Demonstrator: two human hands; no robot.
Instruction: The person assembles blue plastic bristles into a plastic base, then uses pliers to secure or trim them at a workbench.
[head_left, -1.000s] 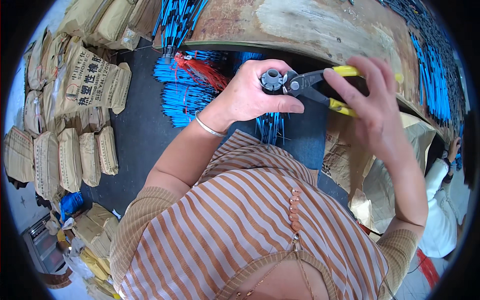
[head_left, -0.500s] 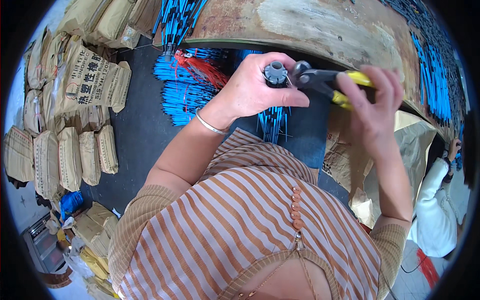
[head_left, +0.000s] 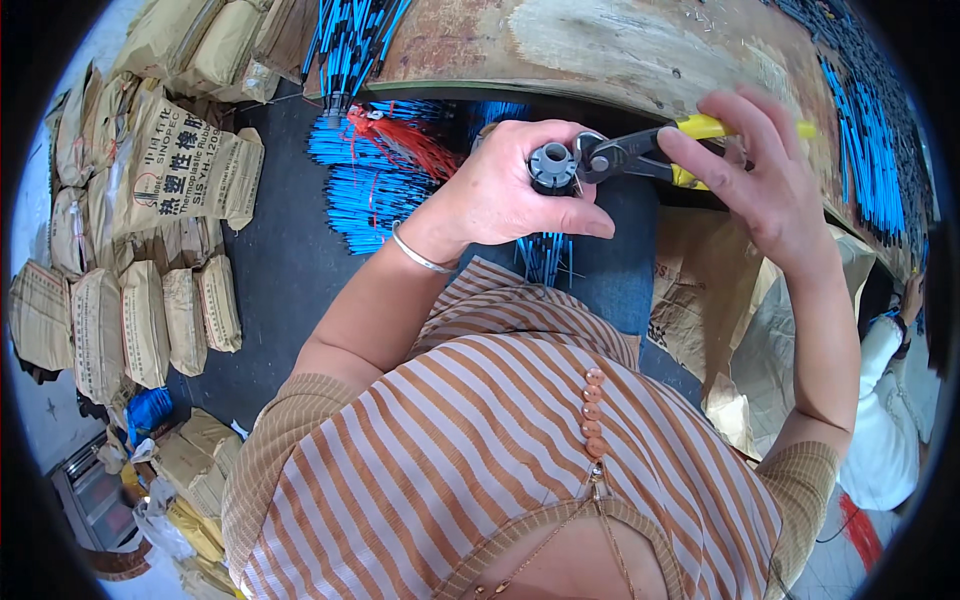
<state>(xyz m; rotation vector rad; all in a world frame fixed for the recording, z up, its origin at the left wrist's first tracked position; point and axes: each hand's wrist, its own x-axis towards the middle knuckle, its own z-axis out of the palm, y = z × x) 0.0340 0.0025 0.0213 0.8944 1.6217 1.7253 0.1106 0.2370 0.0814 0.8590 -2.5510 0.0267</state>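
My left hand (head_left: 505,190) is closed around a grey plastic hub (head_left: 552,165) with a notched rim and a round hole on top. Below that hand hangs a bundle of thin blue rods (head_left: 545,258); whether it joins the hub is hidden by my fingers. A thin wire shows at the hub's right side. Pincers (head_left: 628,155) with a dark metal head and yellow handles are gripped in my right hand (head_left: 765,185), whose fingers are partly blurred. Their jaws are at the wire, right beside the hub.
Bundles of blue rods (head_left: 365,205) and red ties (head_left: 410,145) lie beyond my left forearm. A worn wooden tabletop (head_left: 480,45) spans the far side. Paper sacks (head_left: 190,160) are stacked at left. Another person's white sleeve (head_left: 880,430) shows at right.
The pincers' head has shifted slightly left and down against the hub's side, and the handles have swung upward. My right hand has moved up and right; my left hand has barely moved.
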